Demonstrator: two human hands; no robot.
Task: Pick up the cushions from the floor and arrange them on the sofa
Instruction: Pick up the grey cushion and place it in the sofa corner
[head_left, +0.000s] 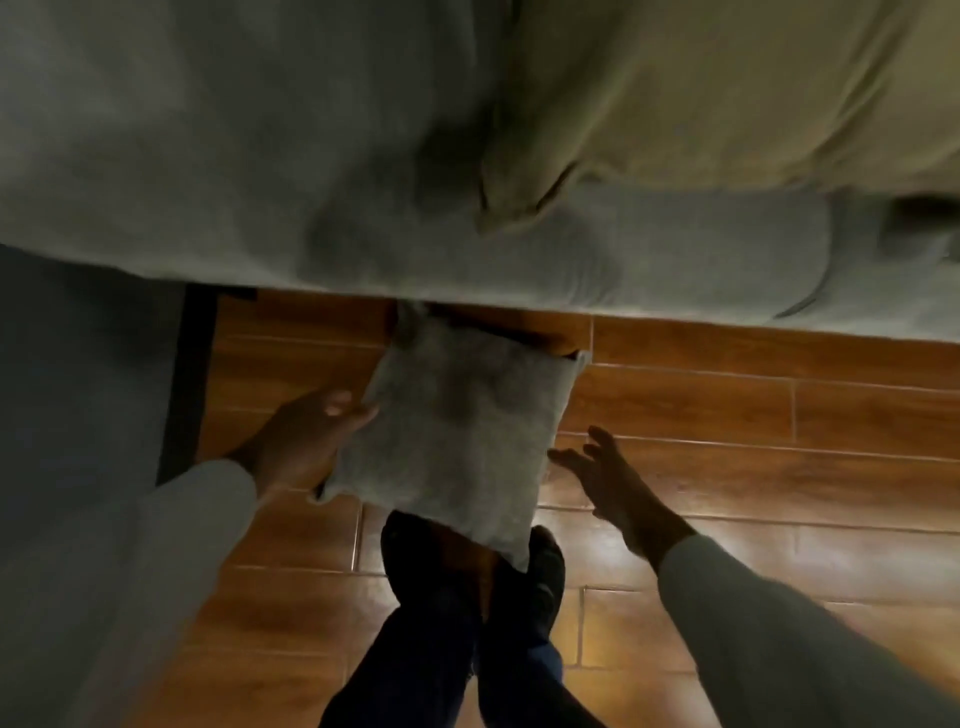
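While left hand (306, 441) grasps the square grey fabric cushion (452, 441) | right hand (613, 483) spread, released, at 3 o'clock | step: pickup | next: lift onto grey sofa (208, 156) at 12 o'clock

The person is wearing a pale, off-white top with long sleeves, the cuffs ending at the wrists of the left hand (306, 441) and right hand (618, 483), both bare (no rings or watch are showing). Below and between the hands, dark blue trousers (426, 644) are showing, and dark shoes (415, 551) are covering the feet.
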